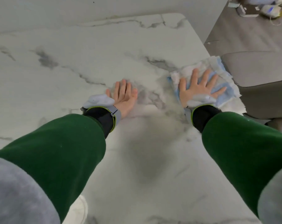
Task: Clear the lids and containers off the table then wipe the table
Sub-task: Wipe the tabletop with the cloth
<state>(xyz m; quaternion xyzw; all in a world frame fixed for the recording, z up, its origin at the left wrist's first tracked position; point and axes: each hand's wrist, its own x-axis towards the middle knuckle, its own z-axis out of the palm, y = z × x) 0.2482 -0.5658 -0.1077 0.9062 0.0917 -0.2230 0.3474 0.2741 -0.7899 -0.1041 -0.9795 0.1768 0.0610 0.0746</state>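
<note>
The white marble table (72, 70) with grey veins fills most of the view. A blue and white cloth (221, 73) lies flat near the table's right edge. My right hand (200, 86) presses down on the cloth with straight, spread fingers. My left hand (123, 94) rests flat on the bare tabletop to the left of the cloth, fingers straight and together. Both arms wear green sleeves and dark wrist straps. No lids or containers show on the table.
A grey upholstered seat (253, 65) stands right beside the table's right edge, close to the cloth. Small white and blue items (269, 10) lie on a surface at the top right. A wall runs along the table's far side.
</note>
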